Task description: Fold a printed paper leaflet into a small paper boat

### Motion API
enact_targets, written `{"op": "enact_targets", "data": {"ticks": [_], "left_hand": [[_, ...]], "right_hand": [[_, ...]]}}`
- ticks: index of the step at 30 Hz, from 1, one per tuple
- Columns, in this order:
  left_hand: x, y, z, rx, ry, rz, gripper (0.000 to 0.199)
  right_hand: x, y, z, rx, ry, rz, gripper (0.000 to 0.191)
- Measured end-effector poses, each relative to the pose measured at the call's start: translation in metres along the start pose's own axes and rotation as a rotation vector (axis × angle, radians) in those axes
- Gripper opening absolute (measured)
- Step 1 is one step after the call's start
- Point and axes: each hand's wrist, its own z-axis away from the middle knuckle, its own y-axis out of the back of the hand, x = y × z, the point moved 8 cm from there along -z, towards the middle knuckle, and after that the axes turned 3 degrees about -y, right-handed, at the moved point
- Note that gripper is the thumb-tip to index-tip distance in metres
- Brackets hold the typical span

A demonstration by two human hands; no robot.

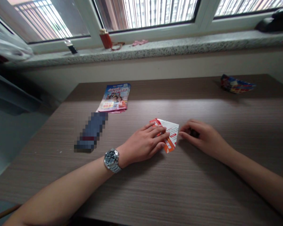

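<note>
A folded paper leaflet (172,128), orange and white with printed text, lies on the table. My left hand (147,141) rests flat across its left part, fingers stretched out, covering some of the print. A silver watch sits on that wrist. Just off the leaflet's right corner is my right hand (202,138), its fingers curled and the thumb drawn in close to the index fingertip. No object shows in that pinch. Whether its fingertips touch the paper's edge, I cannot tell.
A stack of printed flyers (115,97) lies back left, beside a pixelated dark object (91,131). A folded colourful paper piece (237,84) stands at the back right of the table (136,194). Small items, including a red container (106,39), sit on the stone windowsill (179,45).
</note>
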Motion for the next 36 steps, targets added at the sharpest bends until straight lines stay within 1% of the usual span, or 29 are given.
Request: {"op": "enact_targets", "data": {"ticks": [2, 4, 6, 8, 12, 17, 23, 28, 32, 36], "left_hand": [[0.001, 0.001, -0.001, 0.005, -0.017, 0.018, 0.043], [0.001, 0.002, -0.001, 0.012, -0.033, 0.035, 0.042], [0.001, 0.003, -0.001, 0.017, -0.043, 0.048, 0.041], [0.001, 0.003, -0.001, 0.021, -0.046, 0.057, 0.041], [0.000, 0.003, -0.001, 0.032, -0.042, 0.044, 0.046], [-0.002, 0.003, 0.000, 0.033, -0.029, -0.006, 0.047], [-0.010, 0.007, 0.001, 0.068, 0.055, -0.086, 0.048], [-0.013, 0.006, 0.003, 0.077, 0.105, -0.092, 0.051], [-0.012, 0.004, 0.003, 0.065, 0.110, -0.084, 0.053], [-0.011, 0.004, 0.003, 0.056, 0.108, -0.063, 0.054]], "right_hand": [[0.005, 0.009, -0.003, 0.077, 0.008, 0.056, 0.016], [0.005, 0.012, -0.004, 0.112, 0.071, 0.110, 0.021], [0.002, 0.009, -0.004, 0.090, 0.152, 0.176, 0.030], [-0.001, 0.002, -0.003, 0.045, 0.215, 0.256, 0.034], [-0.004, -0.006, -0.002, 0.010, 0.253, 0.361, 0.035], [-0.009, -0.008, 0.000, -0.014, 0.280, 0.403, 0.036], [-0.020, -0.012, 0.007, -0.034, 0.356, 0.411, 0.034], [-0.030, -0.021, 0.014, -0.100, 0.448, 0.377, 0.036], [-0.029, -0.019, 0.014, -0.063, 0.444, 0.368, 0.037], [-0.025, -0.019, 0.014, -0.042, 0.427, 0.381, 0.044]]}}
